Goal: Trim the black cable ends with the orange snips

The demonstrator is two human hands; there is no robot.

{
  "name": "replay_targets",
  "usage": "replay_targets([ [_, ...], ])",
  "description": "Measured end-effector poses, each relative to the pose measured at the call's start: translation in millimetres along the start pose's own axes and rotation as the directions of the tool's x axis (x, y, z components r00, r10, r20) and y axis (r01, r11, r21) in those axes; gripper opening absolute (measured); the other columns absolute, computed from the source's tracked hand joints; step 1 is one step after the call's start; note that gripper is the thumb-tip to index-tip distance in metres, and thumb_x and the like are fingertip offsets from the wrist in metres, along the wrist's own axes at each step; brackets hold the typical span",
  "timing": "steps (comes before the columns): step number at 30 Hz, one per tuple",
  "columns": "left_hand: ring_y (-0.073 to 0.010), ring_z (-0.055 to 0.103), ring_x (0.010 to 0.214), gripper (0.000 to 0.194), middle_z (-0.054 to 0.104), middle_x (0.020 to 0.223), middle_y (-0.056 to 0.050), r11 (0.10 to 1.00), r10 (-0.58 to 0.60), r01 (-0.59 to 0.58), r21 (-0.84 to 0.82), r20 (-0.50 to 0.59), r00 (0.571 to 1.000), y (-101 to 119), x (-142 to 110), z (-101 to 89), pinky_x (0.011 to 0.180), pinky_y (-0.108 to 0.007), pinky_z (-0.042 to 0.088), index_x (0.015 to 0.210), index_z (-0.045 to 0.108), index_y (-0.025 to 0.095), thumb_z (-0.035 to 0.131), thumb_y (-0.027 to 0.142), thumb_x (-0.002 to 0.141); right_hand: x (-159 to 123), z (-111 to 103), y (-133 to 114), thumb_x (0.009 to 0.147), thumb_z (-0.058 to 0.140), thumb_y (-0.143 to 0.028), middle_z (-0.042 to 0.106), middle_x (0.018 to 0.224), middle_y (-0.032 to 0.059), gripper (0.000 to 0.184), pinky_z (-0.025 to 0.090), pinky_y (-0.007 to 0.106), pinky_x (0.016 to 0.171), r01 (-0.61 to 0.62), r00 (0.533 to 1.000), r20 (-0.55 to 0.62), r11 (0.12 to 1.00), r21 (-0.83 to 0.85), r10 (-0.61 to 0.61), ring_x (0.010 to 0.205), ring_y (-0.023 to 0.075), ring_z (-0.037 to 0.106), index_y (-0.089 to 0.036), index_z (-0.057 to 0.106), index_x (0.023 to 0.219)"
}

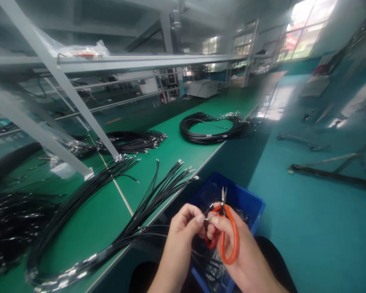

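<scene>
My left hand is closed in a pinch on the end of a thin black cable, close to its pale tip. Orange-handled scissors sit in my right hand, their short metal blades pointing up and away from me. The thumb and finger of that same hand meet at the cable's tip, touching or nearly touching my left fingertips. From the left, black cables run off the bench edge toward my left hand. A blue bin with black and clear pieces inside stands beneath both hands.
A large bundle of black cables curves across the green bench. Farther along lie a coiled bundle and another cable bundle. White shelf posts rise at the left. A wheeled stand is on the floor at right.
</scene>
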State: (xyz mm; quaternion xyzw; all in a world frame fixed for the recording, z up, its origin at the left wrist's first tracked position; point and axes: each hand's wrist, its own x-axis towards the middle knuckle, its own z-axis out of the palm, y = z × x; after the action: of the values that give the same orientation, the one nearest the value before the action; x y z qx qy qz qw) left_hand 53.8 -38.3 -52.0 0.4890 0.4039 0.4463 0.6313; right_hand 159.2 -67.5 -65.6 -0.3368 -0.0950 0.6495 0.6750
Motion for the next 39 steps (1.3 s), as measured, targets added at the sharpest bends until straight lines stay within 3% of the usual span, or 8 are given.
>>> replay_targets([
  [3,-0.0143,0.052,0.060,0.006,0.057,0.066,-0.001,0.945,0.177,-0.137,0.297,-0.113,0.978,3,-2,-2.5,0.060,-0.024,0.042,0.075,0.061,0.018,0.057,0.021,0.078,2,-1,1,0.075,0.063,-0.012,0.062,0.069,-0.0012,0.020,0.047,0.022,0.054,-0.003,1.000,-0.011,1.000,0.029,0.003,0.057,0.0113,0.056,-0.019,0.052,0.090],
  [6,-0.0181,0.057,0.072,0.014,0.063,0.087,-0.006,0.741,0.429,-0.293,0.604,-0.090,0.899,5,-6,-0.7,0.066,-0.025,0.043,0.082,0.069,0.023,0.059,0.017,0.075,3,0,1,0.075,0.065,-0.013,0.062,0.069,-0.0017,0.022,0.047,0.022,0.053,-0.026,0.999,-0.022,0.998,0.049,0.027,0.058,0.0118,0.057,-0.020,0.053,0.091],
  [9,-0.0203,0.058,0.077,0.017,0.064,0.092,-0.007,0.653,0.521,-0.309,0.692,-0.114,0.846,7,-7,-1.1,0.069,-0.026,0.042,0.072,0.072,0.025,0.057,0.018,0.076,4,2,1,0.073,0.066,-0.013,0.061,0.068,-0.0024,0.023,0.046,0.022,0.051,-0.024,0.999,-0.032,0.999,0.039,0.025,0.056,0.0121,0.056,-0.021,0.054,0.090],
  [12,-0.0212,0.059,0.076,0.011,0.066,0.087,-0.006,0.752,0.389,-0.230,0.618,-0.134,0.911,9,-6,-6.2,0.068,-0.027,0.043,0.077,0.070,0.024,0.059,0.021,0.075,2,4,0,0.072,0.066,-0.014,0.061,0.064,-0.0023,0.022,0.044,0.022,0.050,0.005,0.999,-0.036,1.000,-0.005,-0.006,0.054,0.0120,0.054,-0.020,0.054,0.090],
  [15,-0.0183,0.059,0.067,0.010,0.067,0.077,-0.003,0.889,0.148,-0.119,0.441,-0.033,0.988,6,-6,-10.7,0.063,-0.025,0.044,0.084,0.066,0.020,0.063,0.022,0.075,0,7,-1,0.074,0.063,-0.017,0.057,0.055,-0.0040,0.018,0.038,0.020,0.045,-0.001,1.000,-0.018,0.999,-0.047,0.001,0.047,0.0105,0.048,-0.019,0.053,0.089],
  [23,-0.0068,0.041,0.045,0.017,0.059,0.061,0.000,0.994,-0.104,0.103,0.028,0.071,0.992,-6,-1,-16.5,0.045,-0.018,0.031,0.070,0.057,0.014,0.065,0.028,0.076,6,13,-4,0.072,0.068,-0.015,0.062,0.072,-0.0034,0.027,0.037,0.017,0.046,0.166,0.983,-0.049,0.968,-0.187,-0.178,0.049,0.0060,0.045,-0.020,0.052,0.094],
  [33,-0.0065,0.039,0.048,0.017,0.056,0.061,0.001,0.996,-0.086,0.086,0.003,0.045,0.995,-3,-3,-8.2,0.044,-0.017,0.029,0.068,0.056,0.013,0.064,0.026,0.076,4,15,0,0.069,0.069,-0.017,0.062,0.068,-0.0050,0.032,0.043,0.020,0.047,0.218,0.971,-0.024,0.926,-0.308,-0.236,0.050,0.0088,0.052,-0.022,0.048,0.094],
  [39,-0.0061,0.040,0.046,0.017,0.057,0.061,0.001,0.995,-0.084,0.083,0.053,0.017,0.996,-4,0,-12.2,0.044,-0.017,0.029,0.070,0.056,0.013,0.063,0.026,0.077,4,2,1,0.073,0.064,-0.024,0.065,0.086,0.0023,0.029,0.052,0.029,0.068,0.356,0.900,0.016,0.714,-0.603,-0.435,0.079,0.0186,0.063,-0.023,0.051,0.099],
])
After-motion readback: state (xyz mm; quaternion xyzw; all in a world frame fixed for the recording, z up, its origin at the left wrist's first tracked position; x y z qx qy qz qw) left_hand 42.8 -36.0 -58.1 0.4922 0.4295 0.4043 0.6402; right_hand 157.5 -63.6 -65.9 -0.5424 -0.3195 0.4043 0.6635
